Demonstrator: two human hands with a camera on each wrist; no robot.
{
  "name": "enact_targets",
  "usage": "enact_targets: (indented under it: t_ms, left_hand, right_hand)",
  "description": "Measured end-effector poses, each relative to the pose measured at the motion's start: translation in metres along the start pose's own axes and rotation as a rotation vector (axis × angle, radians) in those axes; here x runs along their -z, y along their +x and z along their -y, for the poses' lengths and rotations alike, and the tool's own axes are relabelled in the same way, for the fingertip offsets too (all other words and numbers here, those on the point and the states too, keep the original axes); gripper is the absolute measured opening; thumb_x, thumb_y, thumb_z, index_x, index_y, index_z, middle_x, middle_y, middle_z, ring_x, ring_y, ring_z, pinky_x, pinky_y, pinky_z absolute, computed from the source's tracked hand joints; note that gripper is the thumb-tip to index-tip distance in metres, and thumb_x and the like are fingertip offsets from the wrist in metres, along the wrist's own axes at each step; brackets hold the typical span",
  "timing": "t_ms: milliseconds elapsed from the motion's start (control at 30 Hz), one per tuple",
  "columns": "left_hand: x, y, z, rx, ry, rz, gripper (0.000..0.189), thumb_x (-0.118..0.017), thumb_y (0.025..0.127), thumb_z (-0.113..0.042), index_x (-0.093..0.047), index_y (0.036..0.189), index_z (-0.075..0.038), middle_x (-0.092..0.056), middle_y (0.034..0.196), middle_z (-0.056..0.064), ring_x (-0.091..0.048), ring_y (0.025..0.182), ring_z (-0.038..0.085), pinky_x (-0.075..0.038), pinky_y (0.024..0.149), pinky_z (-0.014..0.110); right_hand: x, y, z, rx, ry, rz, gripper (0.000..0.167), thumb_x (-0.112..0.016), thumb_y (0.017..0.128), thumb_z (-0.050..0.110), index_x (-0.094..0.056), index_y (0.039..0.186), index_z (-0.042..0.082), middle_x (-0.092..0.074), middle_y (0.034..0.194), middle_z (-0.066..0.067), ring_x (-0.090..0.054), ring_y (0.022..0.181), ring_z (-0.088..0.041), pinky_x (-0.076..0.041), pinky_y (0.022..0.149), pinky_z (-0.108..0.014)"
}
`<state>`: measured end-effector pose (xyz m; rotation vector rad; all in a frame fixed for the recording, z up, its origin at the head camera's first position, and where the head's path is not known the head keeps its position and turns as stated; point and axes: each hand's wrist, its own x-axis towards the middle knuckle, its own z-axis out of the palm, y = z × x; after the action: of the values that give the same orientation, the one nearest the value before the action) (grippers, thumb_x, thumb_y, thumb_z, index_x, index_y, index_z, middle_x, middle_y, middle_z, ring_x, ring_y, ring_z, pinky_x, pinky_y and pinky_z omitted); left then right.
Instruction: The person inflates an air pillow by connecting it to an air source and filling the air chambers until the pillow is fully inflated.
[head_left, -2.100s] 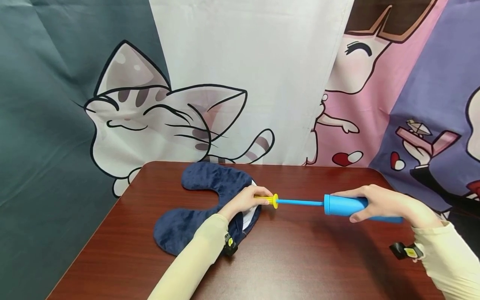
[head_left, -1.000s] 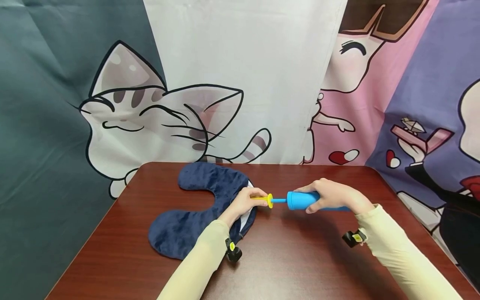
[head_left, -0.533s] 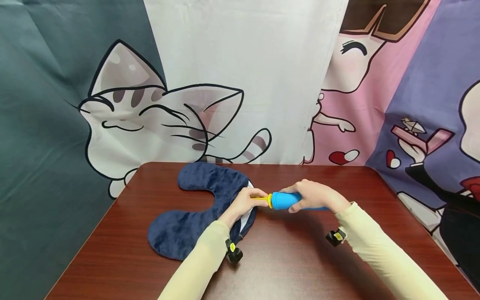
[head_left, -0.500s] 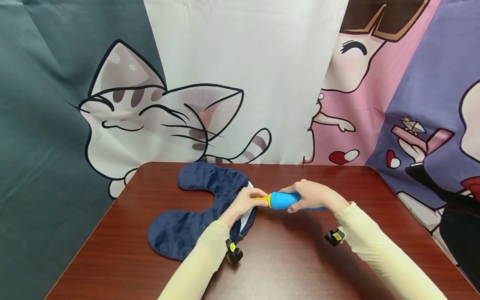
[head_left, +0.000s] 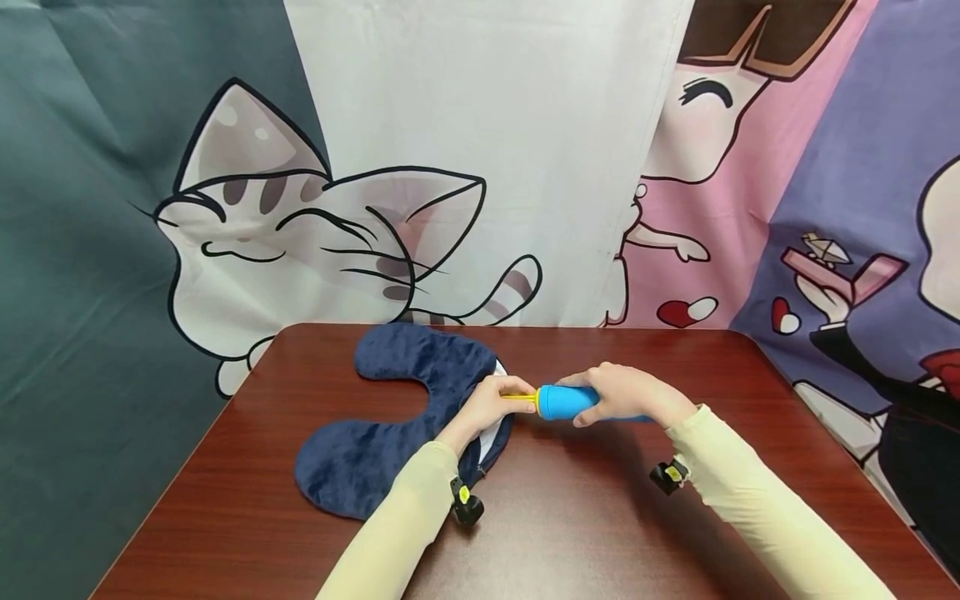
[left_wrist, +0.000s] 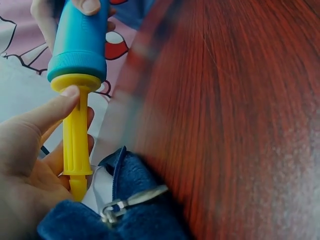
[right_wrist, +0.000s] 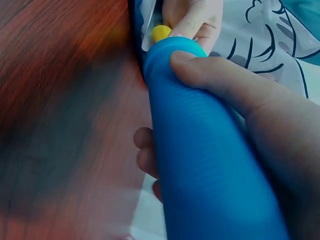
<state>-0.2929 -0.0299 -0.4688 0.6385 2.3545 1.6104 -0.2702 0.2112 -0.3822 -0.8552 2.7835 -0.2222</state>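
Observation:
A hand pump with a blue barrel [head_left: 564, 402] and a yellow nozzle [left_wrist: 76, 135] lies level between both hands. My right hand [head_left: 626, 392] wraps round the barrel, its thumb along the near end in the right wrist view. With thumb and fingers my left hand [head_left: 486, 408] holds the yellow nozzle, the thumb tip just under its flange. Barrel end and flange meet, and no blue rod shows between them. Under my left hand lies a navy U-shaped neck pillow [head_left: 360, 467], its zipper [left_wrist: 130, 202] open on white lining [head_left: 489, 442].
The pillow rests on a dark red wooden table [head_left: 600, 517], left of its middle. Behind the table's far edge hangs a cloth printed with cartoon figures [head_left: 487, 125]. A small black wrist camera sits on each sleeve [head_left: 750, 483].
My right hand has moved left with the barrel, and the blue rod has slid inside it up to the yellow flange. Over the last half second almost nothing has moved.

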Motion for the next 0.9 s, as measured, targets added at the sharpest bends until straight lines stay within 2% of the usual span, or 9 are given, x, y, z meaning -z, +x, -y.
enact_targets:
  t_ms: [167, 300, 533, 667, 900]
  left_hand:
    - [0.0, 0.0, -0.002, -0.006, 0.0, -0.002, 0.024, -0.075, 0.087, -0.018, -0.074, 0.109, -0.007, -0.074, 0.112, 0.01, -0.064, 0.098, 0.015, -0.053, 0.085, 0.027]
    - [0.001, 0.001, 0.0, -0.005, 0.004, -0.015, 0.024, -0.076, 0.087, -0.019, -0.074, 0.109, -0.008, -0.073, 0.112, 0.01, -0.064, 0.099, 0.016, -0.053, 0.086, 0.027]
    - [0.002, -0.004, -0.002, 0.025, 0.016, -0.008, 0.025, -0.076, 0.087, -0.019, -0.074, 0.109, -0.008, -0.073, 0.112, 0.01, -0.062, 0.098, 0.015, -0.053, 0.088, 0.029]
    - [0.003, -0.002, 0.002, 0.044, 0.034, -0.023, 0.023, -0.077, 0.086, -0.023, -0.075, 0.107, -0.013, -0.074, 0.11, 0.005, -0.062, 0.096, 0.014, -0.052, 0.089, 0.03]
    - [0.002, -0.002, 0.003, 0.04, 0.039, -0.024, 0.022, -0.077, 0.086, -0.025, -0.076, 0.106, -0.015, -0.075, 0.108, 0.004, -0.062, 0.097, 0.014, -0.051, 0.09, 0.031]
  right_hand:
    - [-0.002, -0.008, 0.012, -0.04, -0.134, -0.09, 0.063, -0.081, 0.078, 0.043, -0.06, 0.134, 0.023, -0.071, 0.115, -0.009, -0.065, 0.091, -0.025, -0.059, 0.075, -0.046]
    - [-0.004, -0.012, 0.018, -0.046, -0.207, -0.147, 0.07, -0.086, 0.072, 0.043, -0.059, 0.134, 0.025, -0.07, 0.118, -0.012, -0.067, 0.096, -0.031, -0.059, 0.075, -0.05]
    - [-0.007, -0.016, 0.008, -0.012, -0.158, -0.14, 0.07, -0.088, 0.07, 0.038, -0.059, 0.132, 0.024, -0.071, 0.113, -0.007, -0.067, 0.095, -0.028, -0.059, 0.078, -0.05]
    - [0.0, -0.023, 0.0, -0.008, -0.14, -0.126, 0.068, -0.088, 0.07, 0.037, -0.06, 0.132, 0.027, -0.072, 0.11, -0.005, -0.066, 0.092, -0.025, -0.059, 0.076, -0.048]
    - [0.012, -0.044, -0.017, -0.009, -0.105, -0.089, 0.07, -0.086, 0.071, 0.042, -0.059, 0.135, 0.03, -0.072, 0.108, -0.003, -0.064, 0.088, -0.02, -0.058, 0.073, -0.044]
